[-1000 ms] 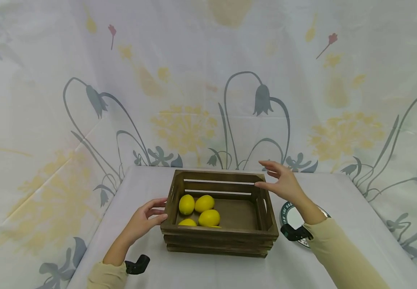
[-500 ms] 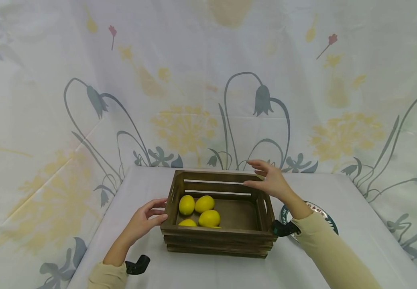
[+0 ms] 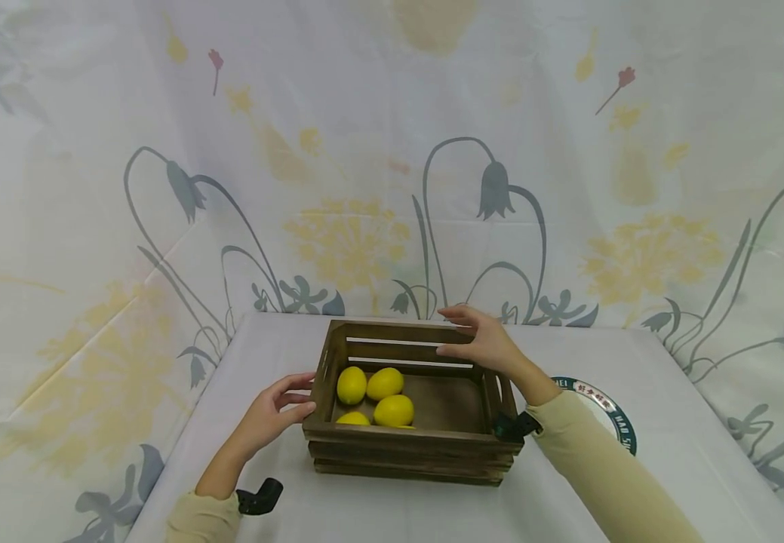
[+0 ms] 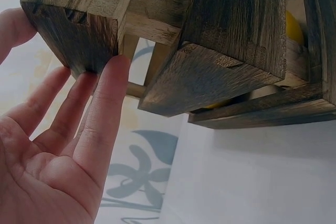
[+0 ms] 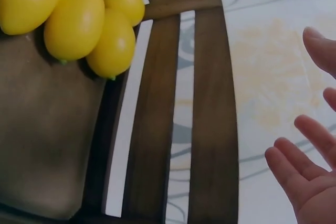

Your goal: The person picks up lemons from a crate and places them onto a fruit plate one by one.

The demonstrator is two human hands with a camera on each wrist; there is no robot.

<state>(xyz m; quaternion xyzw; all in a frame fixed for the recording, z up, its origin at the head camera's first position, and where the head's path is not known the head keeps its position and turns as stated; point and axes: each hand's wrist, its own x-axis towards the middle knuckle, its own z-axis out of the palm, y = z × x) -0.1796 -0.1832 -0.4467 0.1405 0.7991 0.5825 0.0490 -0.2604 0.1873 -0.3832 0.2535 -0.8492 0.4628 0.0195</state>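
A dark brown slatted wooden crate (image 3: 405, 452) stands upright on the table with several yellow lemons (image 3: 394, 411) in its left half. My left hand (image 3: 269, 418) is at the crate's left end; in the left wrist view the fingertips (image 4: 116, 69) touch the wood and the fingers are fairly straight. Over the crate's back right part hovers my right hand (image 3: 490, 345), thumb and fingers spread apart and holding nothing. The right wrist view shows lemons (image 5: 73, 19) bunched against the slatted side, and the right hand (image 5: 310, 171) apart from the wood.
A round plate with a dark green lettered rim (image 3: 619, 422) lies right of the crate, partly behind the right sleeve. White cloth covers the table (image 3: 229, 445). A floral-patterned curtain (image 3: 364, 151) rises behind and at both sides.
My right hand has moved left, from the crate's back right corner to above its back side, uncovering more of the plate. My left hand, the crate and the lemons have stayed in place.
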